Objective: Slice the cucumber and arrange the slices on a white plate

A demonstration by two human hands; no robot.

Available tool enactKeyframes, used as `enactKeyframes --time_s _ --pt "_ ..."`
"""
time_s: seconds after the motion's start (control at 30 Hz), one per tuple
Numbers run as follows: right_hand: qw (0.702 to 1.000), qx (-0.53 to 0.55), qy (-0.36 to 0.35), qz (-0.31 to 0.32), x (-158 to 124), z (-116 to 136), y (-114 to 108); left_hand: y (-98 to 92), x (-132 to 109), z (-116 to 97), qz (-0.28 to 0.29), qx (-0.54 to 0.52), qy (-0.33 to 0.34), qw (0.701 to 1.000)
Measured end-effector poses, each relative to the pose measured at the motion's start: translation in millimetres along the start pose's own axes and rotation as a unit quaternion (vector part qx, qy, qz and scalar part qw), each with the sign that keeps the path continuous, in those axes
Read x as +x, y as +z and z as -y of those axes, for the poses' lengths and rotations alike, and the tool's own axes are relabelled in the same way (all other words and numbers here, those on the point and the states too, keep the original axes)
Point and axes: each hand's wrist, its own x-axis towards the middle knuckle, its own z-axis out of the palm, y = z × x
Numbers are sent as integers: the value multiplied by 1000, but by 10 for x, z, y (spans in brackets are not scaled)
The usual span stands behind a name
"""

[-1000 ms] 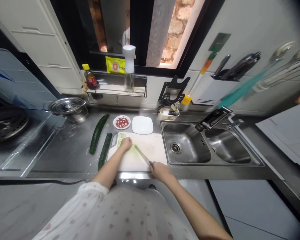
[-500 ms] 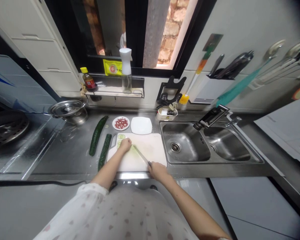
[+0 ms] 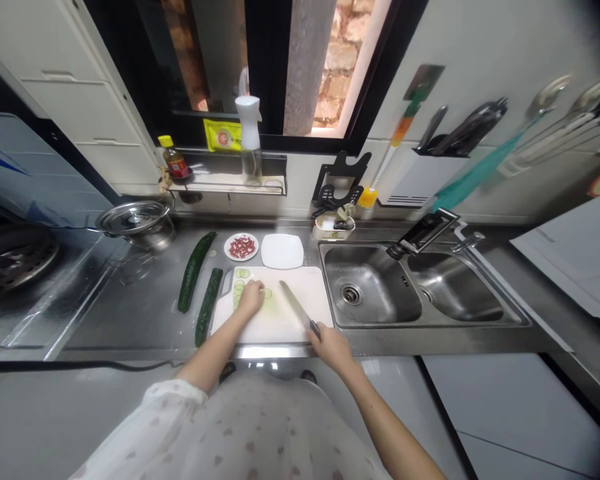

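My right hand (image 3: 329,343) is closed round the dark handle of a knife (image 3: 296,301), whose blade slants up and left over the white cutting board (image 3: 300,277). Over the board's left half, my left hand (image 3: 251,298) has its fingers curled together at a pale green piece of cucumber (image 3: 267,293); the hand partly hides what it grips. Thin cucumber slices (image 3: 239,285) lie along the board's left side, beside that hand. To the left of the board, a dark green cucumber (image 3: 209,307) and a longer cucumber (image 3: 196,270) rest on the steel counter.
Behind the board stand a plate of chopped red pieces (image 3: 241,247) and a white square plate (image 3: 283,251). The double sink (image 3: 370,267) with its black faucet (image 3: 423,233) is at the right. A lidded steel pot (image 3: 140,223) sits at the back left, under a shelf (image 3: 220,187) with bottles.
The knife and my right hand have moved right, so the blade is now apart from the cucumber piece. My left hand has shifted slightly down, and more slices show beside it.
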Motion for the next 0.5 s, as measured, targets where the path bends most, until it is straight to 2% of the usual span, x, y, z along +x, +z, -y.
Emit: enactKeyframes --time_s 0.23,0.5 --pt "999 36 11 -30 259 -15 40 -87 40 -125 22 11 -27 999" --pt "998 46 17 -47 408 -25 64 -191 66 -212 35 21 -56 998"
